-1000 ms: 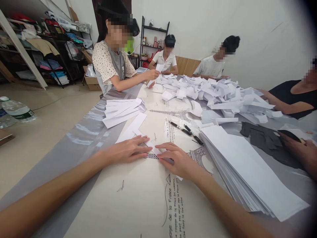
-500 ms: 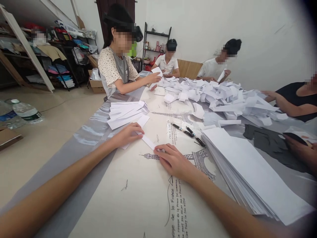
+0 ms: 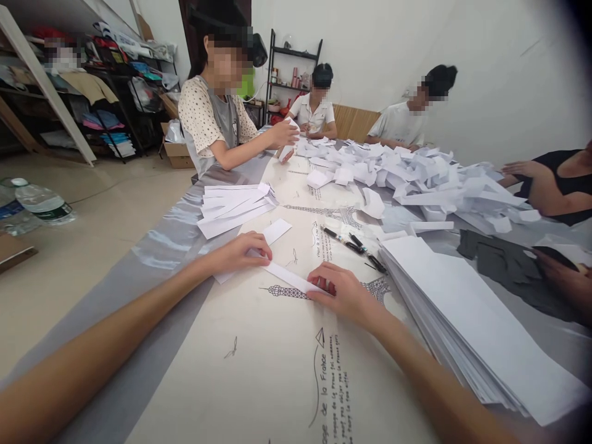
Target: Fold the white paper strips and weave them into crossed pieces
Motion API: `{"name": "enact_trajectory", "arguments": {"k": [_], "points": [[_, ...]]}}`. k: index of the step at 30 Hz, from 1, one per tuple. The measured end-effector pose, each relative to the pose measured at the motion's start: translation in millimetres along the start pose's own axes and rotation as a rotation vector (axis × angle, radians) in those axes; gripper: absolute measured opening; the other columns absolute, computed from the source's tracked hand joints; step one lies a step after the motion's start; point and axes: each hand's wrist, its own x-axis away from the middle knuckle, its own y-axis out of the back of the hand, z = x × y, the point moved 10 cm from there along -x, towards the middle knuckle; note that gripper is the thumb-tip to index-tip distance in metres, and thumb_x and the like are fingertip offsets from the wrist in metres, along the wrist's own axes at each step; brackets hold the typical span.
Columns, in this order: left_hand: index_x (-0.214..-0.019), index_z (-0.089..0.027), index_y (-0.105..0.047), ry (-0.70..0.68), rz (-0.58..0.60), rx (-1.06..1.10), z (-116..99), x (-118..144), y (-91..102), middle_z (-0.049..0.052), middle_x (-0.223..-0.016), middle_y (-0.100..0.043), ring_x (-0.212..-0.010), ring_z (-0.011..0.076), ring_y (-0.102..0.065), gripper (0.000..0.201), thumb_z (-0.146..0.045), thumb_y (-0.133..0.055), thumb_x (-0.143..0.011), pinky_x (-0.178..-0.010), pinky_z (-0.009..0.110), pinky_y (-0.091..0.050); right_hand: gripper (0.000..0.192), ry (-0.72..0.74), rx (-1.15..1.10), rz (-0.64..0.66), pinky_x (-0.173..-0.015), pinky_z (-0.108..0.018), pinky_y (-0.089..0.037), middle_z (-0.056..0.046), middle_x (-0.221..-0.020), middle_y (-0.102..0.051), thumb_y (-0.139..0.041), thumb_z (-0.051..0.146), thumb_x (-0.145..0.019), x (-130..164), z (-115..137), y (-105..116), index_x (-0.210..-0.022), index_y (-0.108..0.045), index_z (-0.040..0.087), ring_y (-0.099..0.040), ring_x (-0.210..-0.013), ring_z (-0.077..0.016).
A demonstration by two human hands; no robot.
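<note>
A narrow white paper strip lies slantwise between my two hands, low over the printed tablecloth. My left hand pinches its left end, fingers bent over the paper. At the other end, my right hand grips the strip between thumb and curled fingers. Another white paper piece sticks out beyond my left hand, partly hidden under it. Just past that lies a fanned bunch of white paper strips.
Several pens lie right of centre. A stack of long white paper stands at the right, beside dark grey cloth. Folded papers heap up farther back. Co-workers sit around the table; one at the left handles paper.
My right hand has moved right, away from my left, and more of the strip shows between them. The left co-worker's paper has tilted. A right-hand co-worker's arm has drawn back from the heap.
</note>
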Motion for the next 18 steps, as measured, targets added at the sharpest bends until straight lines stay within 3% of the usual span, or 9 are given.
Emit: {"name": "enact_trajectory", "arguments": {"k": [4,9,18], "points": [[-0.096,-0.021,-0.071,-0.005,0.015,-0.059,-13.3,-3.0,-10.8,0.004,-0.097,-0.065,-0.096,0.0205,-0.059,0.02,-0.039,-0.063,-0.097,-0.089,0.034,-0.042,0.007,-0.024,0.026,-0.03,-0.07,-0.031,-0.046,-0.001,-0.095,-0.06,-0.069,0.029,-0.09,1.2,-4.3,11.1,-0.09,-0.064,0.024,-0.056,-0.077,-0.0158],[-0.101,-0.021,-0.067,0.019,0.051,-0.041,-27.4,-5.9,-27.4,0.005,-0.108,-0.064,-0.101,0.0208,-0.06,0.014,-0.033,-0.062,-0.096,-0.09,0.033,-0.043,0.009,-0.138,-0.136,0.085,-0.063,-0.029,-0.046,0.001,-0.083,-0.066,-0.068,0.032,-0.089,3.2,-18.5,4.4,-0.09,-0.064,0.024,-0.058,-0.072,-0.0156],[-0.092,-0.021,-0.066,0.128,0.002,0.073,-21.1,-8.4,-25.9,0.003,-0.097,-0.069,-0.092,0.0191,-0.062,0.012,-0.033,-0.066,-0.091,-0.082,0.03,-0.045,0.016,-0.149,-0.167,0.142,-0.062,-0.029,-0.046,-0.001,-0.078,-0.071,-0.065,0.033,-0.089,1.7,-21.9,5.1,-0.08,-0.075,0.024,-0.061,-0.07,-0.0157]]}}
